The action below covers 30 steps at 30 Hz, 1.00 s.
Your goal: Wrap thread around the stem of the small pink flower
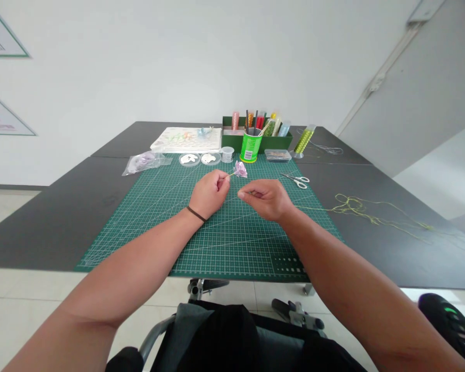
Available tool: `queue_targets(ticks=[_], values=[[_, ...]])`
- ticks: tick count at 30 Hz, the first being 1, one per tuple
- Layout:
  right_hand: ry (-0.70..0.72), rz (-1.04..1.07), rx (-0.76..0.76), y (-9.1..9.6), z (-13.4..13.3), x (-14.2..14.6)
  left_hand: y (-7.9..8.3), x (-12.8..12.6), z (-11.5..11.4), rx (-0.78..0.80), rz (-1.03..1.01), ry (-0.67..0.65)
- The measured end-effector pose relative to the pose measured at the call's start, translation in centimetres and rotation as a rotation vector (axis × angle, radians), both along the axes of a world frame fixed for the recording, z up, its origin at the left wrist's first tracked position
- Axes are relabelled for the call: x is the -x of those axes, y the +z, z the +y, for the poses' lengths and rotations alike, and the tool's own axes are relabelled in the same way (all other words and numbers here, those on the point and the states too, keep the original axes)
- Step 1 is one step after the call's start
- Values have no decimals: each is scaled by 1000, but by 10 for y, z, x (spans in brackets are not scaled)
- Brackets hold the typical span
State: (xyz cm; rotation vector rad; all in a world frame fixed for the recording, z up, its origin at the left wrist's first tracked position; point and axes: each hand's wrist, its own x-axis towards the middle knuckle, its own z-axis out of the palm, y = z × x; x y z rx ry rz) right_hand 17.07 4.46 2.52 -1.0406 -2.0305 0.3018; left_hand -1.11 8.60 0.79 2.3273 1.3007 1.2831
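Left hand [212,192] pinches a lilac flower's [241,169] stem [232,174], axis running right and away, bloom [241,168] foremost; right hand [265,199] apparently pinches thread [344,209].

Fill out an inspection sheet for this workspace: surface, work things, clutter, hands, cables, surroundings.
Surface: green gridded cutting mat on a dark table.
Work things: purple flower on a thin stem; yellow-green thread loose at right.
Clutter: white-handled scissors, green can of sticks, two dishes of white pieces, plastic bag.
Hands: left hand grips the stem; right hand pinched shut, contents unclear.
Cables: thin coiled strand at back right, material unclear.
Surroundings: white wall, signs at left, tiled floor.
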Motion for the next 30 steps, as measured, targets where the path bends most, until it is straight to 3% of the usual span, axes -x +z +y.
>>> queue_targets(ticks=[14, 30], values=[[-30, -97, -101, -3, 5, -7, -3, -3, 0, 60, 182, -70], [-132, -94, -78, 0, 14, -16, -4, -3, -2, 65, 380, -323]])
